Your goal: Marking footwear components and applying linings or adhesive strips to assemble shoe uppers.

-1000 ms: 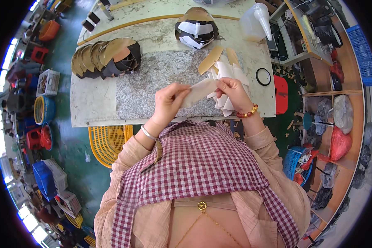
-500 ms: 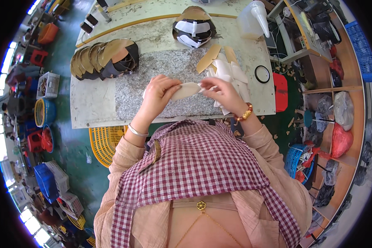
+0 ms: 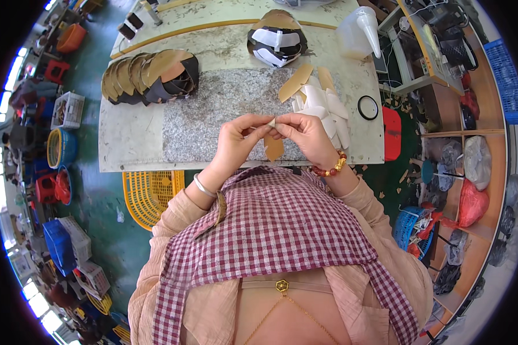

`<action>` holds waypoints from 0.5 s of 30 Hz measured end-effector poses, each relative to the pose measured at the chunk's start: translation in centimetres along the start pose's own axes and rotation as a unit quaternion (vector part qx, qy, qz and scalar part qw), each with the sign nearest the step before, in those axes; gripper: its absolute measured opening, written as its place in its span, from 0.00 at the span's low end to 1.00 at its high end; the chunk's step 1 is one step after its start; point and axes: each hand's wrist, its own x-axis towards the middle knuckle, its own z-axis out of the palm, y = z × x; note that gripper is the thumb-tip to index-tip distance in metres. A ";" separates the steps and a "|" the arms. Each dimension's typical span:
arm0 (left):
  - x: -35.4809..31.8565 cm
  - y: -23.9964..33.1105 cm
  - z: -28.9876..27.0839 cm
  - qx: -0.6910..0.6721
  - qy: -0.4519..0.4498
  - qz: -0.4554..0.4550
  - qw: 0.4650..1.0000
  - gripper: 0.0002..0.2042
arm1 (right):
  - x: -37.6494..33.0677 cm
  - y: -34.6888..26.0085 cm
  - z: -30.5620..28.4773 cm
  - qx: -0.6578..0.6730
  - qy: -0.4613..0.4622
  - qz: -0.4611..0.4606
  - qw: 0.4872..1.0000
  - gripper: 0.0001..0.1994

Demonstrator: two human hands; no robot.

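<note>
My left hand (image 3: 240,137) and my right hand (image 3: 309,137) meet over the near part of a grey speckled slab (image 3: 213,121). Both pinch at one spot, where a small white tip (image 3: 272,122) of a thin piece pokes out between the fingertips. Just below them shows a tan strip (image 3: 274,149); fingers hide whether it joins the white tip. Close by on the right lies a pile of white flat pieces (image 3: 322,106), with tan flat pieces (image 3: 296,82) at its far side.
At the left of the table (image 3: 129,152) stands a row of tan and black shoe uppers (image 3: 149,75). Another upper (image 3: 277,40) with white patches sits at the back, near a clear plastic bottle (image 3: 357,34). A black ring (image 3: 367,107) lies right. A yellow basket (image 3: 149,198) is below.
My hands have come together, the right moving left and the left moving right. The white oval piece stretched between them has gone mostly out of sight; a tan strip now shows below the fingers.
</note>
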 end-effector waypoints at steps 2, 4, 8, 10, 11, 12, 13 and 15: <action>0.0 0.1 0.0 0.010 0.002 0.015 1.000 0.09 | 0.0 0.0 -0.1 -0.012 0.000 0.001 1.000 0.08; 0.0 0.2 0.1 0.032 0.005 0.044 0.999 0.09 | 0.0 0.0 -0.2 -0.034 -0.002 0.001 0.999 0.08; -0.2 0.7 0.2 0.042 0.007 0.042 0.998 0.08 | -0.2 0.1 -0.2 -0.070 0.005 -0.012 0.997 0.08; -0.3 0.9 0.3 0.041 0.008 0.027 0.999 0.07 | -0.3 0.2 -0.2 -0.094 0.013 -0.027 0.995 0.09; -0.3 0.9 0.3 0.041 0.008 0.027 0.999 0.07 | -0.3 0.2 -0.3 -0.094 0.013 -0.027 0.995 0.09; -0.3 0.9 0.3 0.045 0.001 0.032 0.998 0.08 | -0.3 0.2 -0.4 -0.085 0.010 -0.024 0.996 0.08; -0.3 0.9 0.3 0.049 -0.005 0.037 0.998 0.08 | -0.4 0.2 -0.5 -0.076 0.008 -0.020 0.997 0.08; -0.3 0.9 0.3 0.057 -0.017 0.047 0.997 0.09 | -0.4 0.3 -0.6 -0.058 0.003 -0.014 0.998 0.08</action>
